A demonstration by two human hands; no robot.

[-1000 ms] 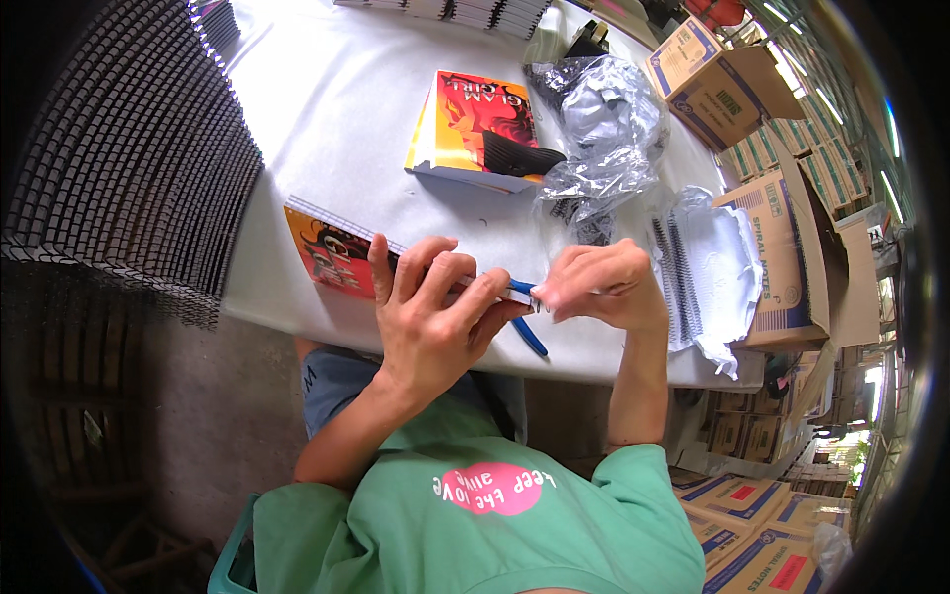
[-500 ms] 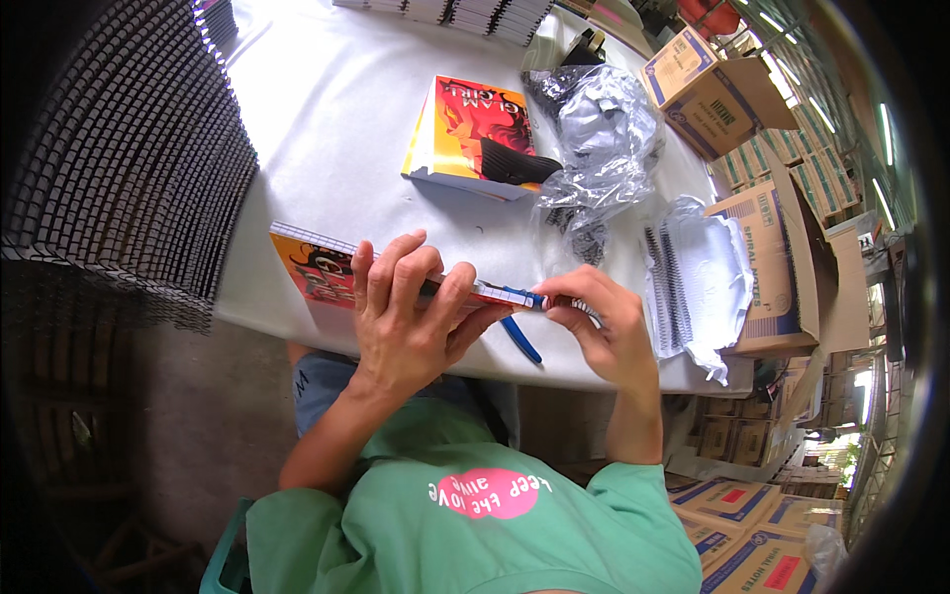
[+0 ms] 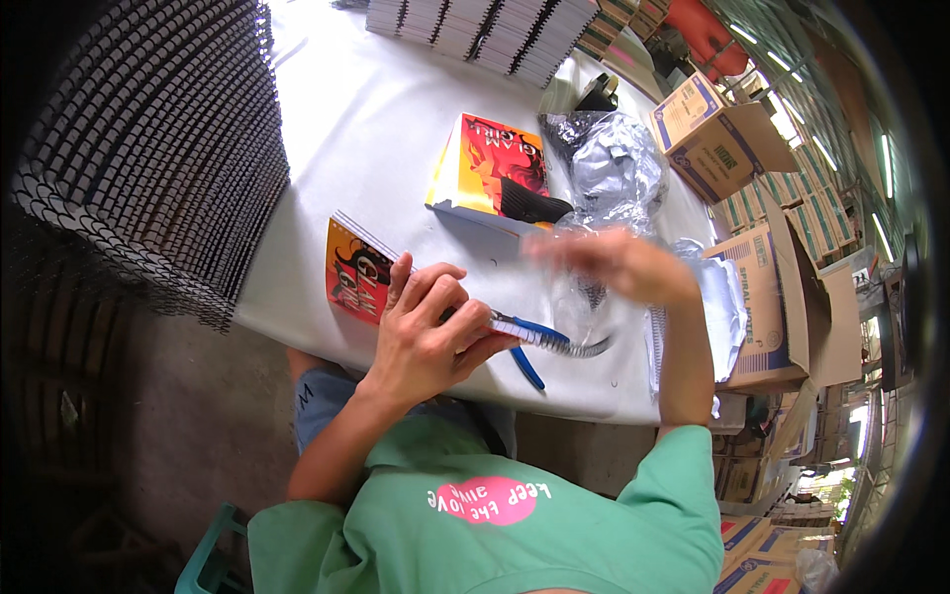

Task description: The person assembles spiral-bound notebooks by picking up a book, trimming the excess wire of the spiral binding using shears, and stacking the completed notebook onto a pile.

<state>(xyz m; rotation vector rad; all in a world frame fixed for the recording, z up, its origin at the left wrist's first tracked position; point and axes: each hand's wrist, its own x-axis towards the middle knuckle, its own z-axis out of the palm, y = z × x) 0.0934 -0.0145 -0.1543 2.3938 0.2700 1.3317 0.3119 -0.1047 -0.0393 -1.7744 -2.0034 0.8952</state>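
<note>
My left hand (image 3: pixel 430 327) is closed around a notebook (image 3: pixel 358 272) with an orange and red cover, held on edge above the table's near side. From the notebook's right end a dark spiral coil (image 3: pixel 584 346) sticks out, curving free. Two blue handles (image 3: pixel 526 368), like those of pliers, show beside my left fingers; the jaws are hidden, and I cannot tell whether that hand holds them too. My right hand (image 3: pixel 618 262) is raised apart from the notebook, near the clear plastic bag, with its fingers smeared by motion. Beyond lies a stack of matching notebook covers (image 3: pixel 495 163) with a black knit piece (image 3: pixel 532 203) on it.
Many black coils stand in a tall mass (image 3: pixel 148 158) at the left. Bound notebooks (image 3: pixel 475 35) are piled at the far edge. A crumpled plastic bag (image 3: pixel 618 168), white wrapping (image 3: pixel 727 307) and open cardboard boxes (image 3: pixel 762 297) line the right side.
My right hand has let go of the coil end and swung up and away. The coil now trails free from the notebook. The view has shifted, so the table appears lower and further right.
</note>
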